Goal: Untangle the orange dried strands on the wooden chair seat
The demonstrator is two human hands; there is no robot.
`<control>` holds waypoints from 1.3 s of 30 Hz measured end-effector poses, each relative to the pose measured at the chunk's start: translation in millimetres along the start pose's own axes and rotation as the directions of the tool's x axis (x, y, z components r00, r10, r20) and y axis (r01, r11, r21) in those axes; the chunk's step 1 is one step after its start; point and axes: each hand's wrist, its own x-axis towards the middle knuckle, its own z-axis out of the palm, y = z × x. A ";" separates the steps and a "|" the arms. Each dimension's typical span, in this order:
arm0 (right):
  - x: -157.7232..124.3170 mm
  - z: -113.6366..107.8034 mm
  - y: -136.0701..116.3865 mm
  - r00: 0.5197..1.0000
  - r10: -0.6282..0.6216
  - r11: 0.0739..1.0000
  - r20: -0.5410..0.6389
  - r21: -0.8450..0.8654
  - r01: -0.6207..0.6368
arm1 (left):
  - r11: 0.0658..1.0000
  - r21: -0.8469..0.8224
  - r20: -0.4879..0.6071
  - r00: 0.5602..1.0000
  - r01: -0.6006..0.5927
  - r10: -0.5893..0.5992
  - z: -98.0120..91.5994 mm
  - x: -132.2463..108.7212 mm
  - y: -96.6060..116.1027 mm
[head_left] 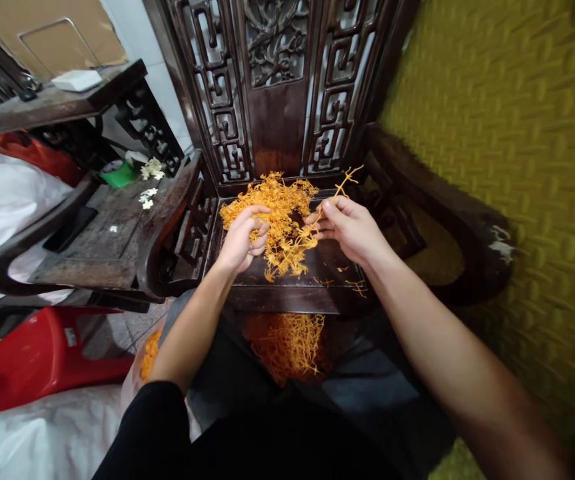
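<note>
Viewing by head camera: I look down on a dark carved chair (277, 80), with its chair seat (327, 267) at mid-frame.
Strands: a loose pile of orange strands (272, 197) lies on the seat, toward the back and left. A few stray bits lie at the seat's lower right.
Left hand: the left hand (242, 239) is curled at the pile's near left edge, and its bent fingers close on a small tuft, as far as I can make out.
Right hand: the right hand (351, 228) sits just right of the pile, thumb and fingers pinched on a branched strand (348, 177) that sticks up past the fingertips.
Lower heap: a second heap (287, 343) of the same stuff lies below the seat's front edge, between the person's knees.
Progress: I judge the picking-over roughly midway, since a good pile waits on the seat and a similar amount lies below.
Left of frame: a low side surface (112, 227) carries white blossoms (151, 168) and a green roll (117, 175). A red stool (32, 360) sits at lower left.
</note>
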 end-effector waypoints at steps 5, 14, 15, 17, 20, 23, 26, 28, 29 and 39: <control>-4.0 9.4 4.5 0.999 0.017 1.000 0.027 -0.008 -0.017 | 0.788 0.583 0.077 0.979 -0.197 0.187 11.1 -1.2 -15.2; -8.9 1.9 1.4 0.996 0.030 0.999 0.084 -0.027 -0.028 | 0.707 0.599 0.052 0.899 -0.377 0.435 13.5 2.0 -17.2; -7.6 -3.4 -0.7 0.999 0.014 1.000 0.045 0.001 -0.014 | 0.776 0.520 -0.042 0.897 -0.357 0.440 8.2 3.2 -12.0; -4.8 -12.8 -4.3 1.000 -0.002 0.999 -0.026 0.039 0.003 | 0.887 0.322 -0.202 0.892 -0.330 0.405 -3.1 6.3 -3.2; -2.5 -17.3 -5.5 0.998 -0.001 0.999 -0.068 0.049 0.005 | 0.942 0.151 -0.219 0.919 -0.301 0.329 -14.4 10.2 0.0; -3.3 -10.2 -1.7 0.998 0.009 0.999 -0.059 0.034 -0.007 | 0.904 0.238 -0.103 0.916 -0.355 0.387 -14.0 9.5 -5.7; -5.9 -1.1 2.2 0.999 0.028 0.999 -0.041 0.024 -0.027 | 0.692 0.512 0.093 0.834 -0.509 0.544 -6.0 2.7 -9.3; -7.7 3.3 3.2 0.999 0.050 0.998 -0.020 0.036 -0.049 | 0.451 0.664 0.292 0.762 -0.596 0.578 1.3 -3.2 -11.1; -8.6 5.1 3.2 0.998 0.064 0.997 -0.008 0.044 -0.063 | 0.341 0.700 0.387 0.734 -0.628 0.559 5.0 -5.7 -13.0; -8.3 -0.6 5.1 0.998 -0.061 0.992 0.033 -0.109 0.064 | 0.472 0.575 0.214 0.680 -0.668 0.701 10.1 -10.7 -8.5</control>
